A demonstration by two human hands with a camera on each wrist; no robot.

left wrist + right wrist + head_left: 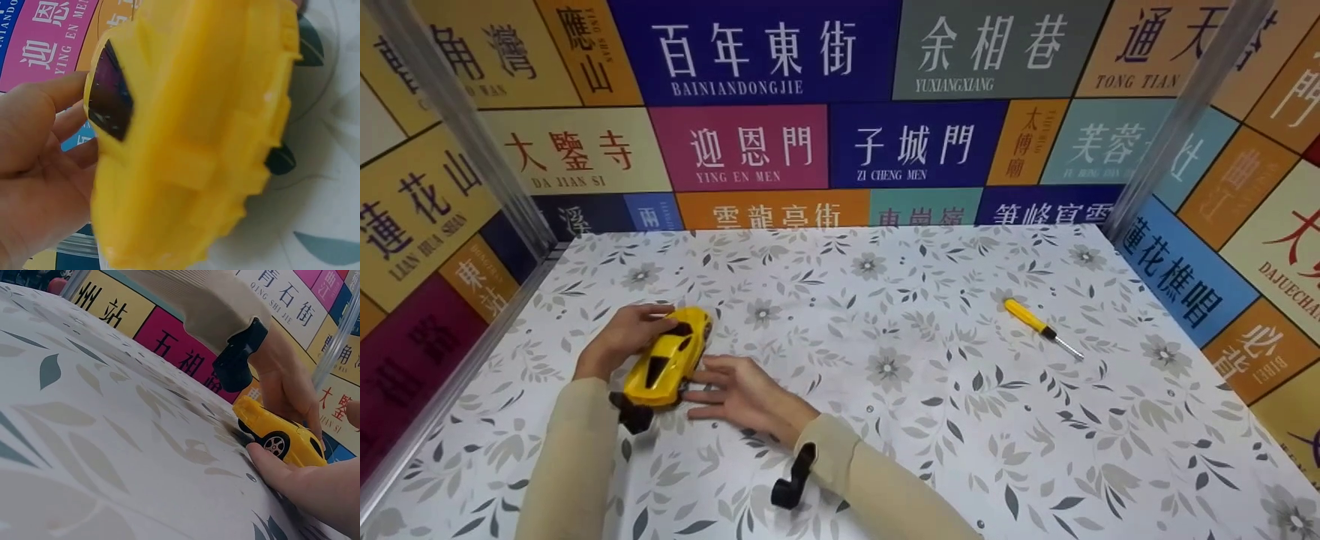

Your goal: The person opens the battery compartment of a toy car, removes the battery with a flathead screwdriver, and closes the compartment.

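Note:
A yellow toy car [664, 367] with dark windows is over the left part of the table. My left hand [626, 335] grips it from the left side, its fingers at the windscreen. Close up in the left wrist view, the car body [185, 140] hides part of that hand [42, 152]. My right hand [746, 390] lies at the car's right side with fingers spread and fairly straight. From the right wrist, a finger [270, 464] of that hand appears at the car's spoked wheel [277, 444]; whether it touches I cannot tell.
A screwdriver [1039, 324] with a yellow handle lies on the right part of the table, its tip toward the front right. White floral cloth [840, 300] covers the table. Sign-printed panels [739, 146] stand behind and at both sides, with clear corner posts [1166, 120].

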